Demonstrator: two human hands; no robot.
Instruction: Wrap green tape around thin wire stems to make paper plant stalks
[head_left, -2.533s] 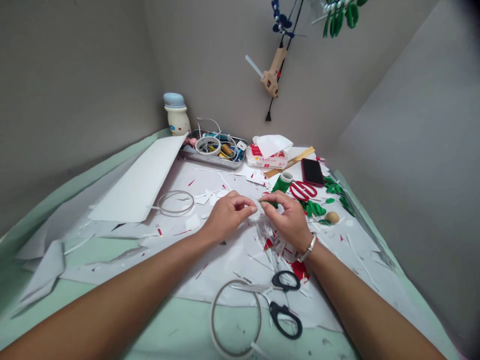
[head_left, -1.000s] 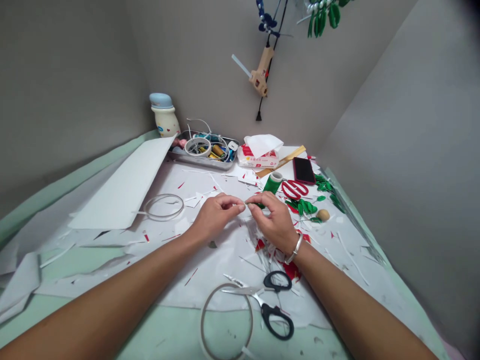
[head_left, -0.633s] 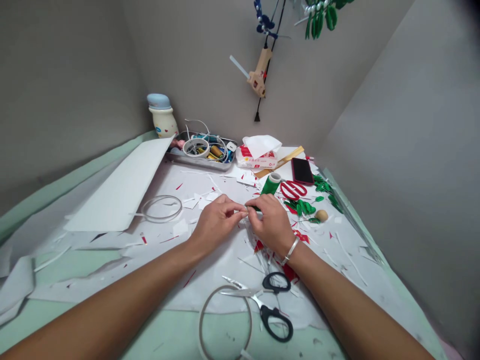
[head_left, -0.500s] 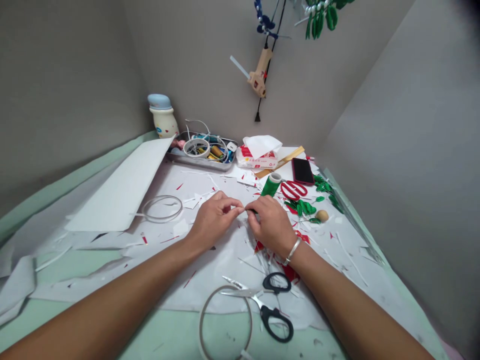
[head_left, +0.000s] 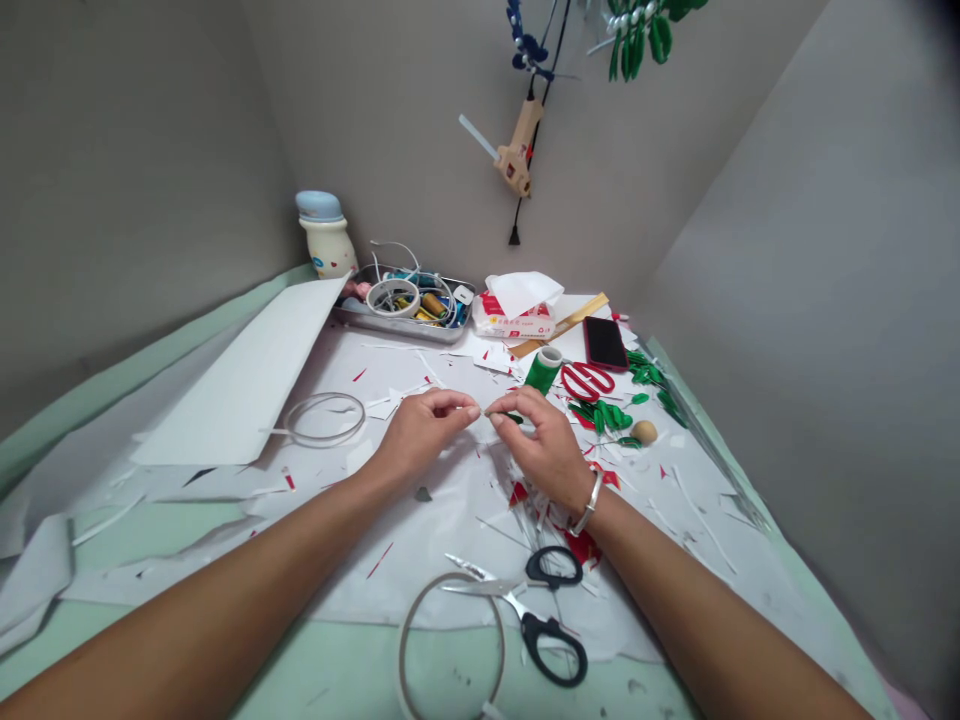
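Over the middle of the paper-covered table, my left hand [head_left: 421, 432] is pinched at thumb and forefinger; whatever is between them is too small to make out. Just to its right, my right hand [head_left: 546, 447] grips a small dark green leaf [head_left: 514, 418] by its thin end, the blade showing behind the thumb. A small gap separates the two sets of fingertips. Behind my right hand stands a spool of green thread [head_left: 540, 374]. Several green leaves [head_left: 602, 414] and a round tan ball [head_left: 644, 432] lie to its right.
Black-handled scissors [head_left: 517, 602] lie partly over a pale hoop [head_left: 403, 655] in front. Red-handled scissors [head_left: 587, 381], a phone [head_left: 605, 343], a tissue pack [head_left: 514, 318] and a metal tray [head_left: 405, 324] are further back. White board [head_left: 240, 385] leans left; a glue gun [head_left: 517, 155] hangs above.
My hands have moved slightly apart, opening a small gap between the fingertips. More of the green leaf shows in my right hand.
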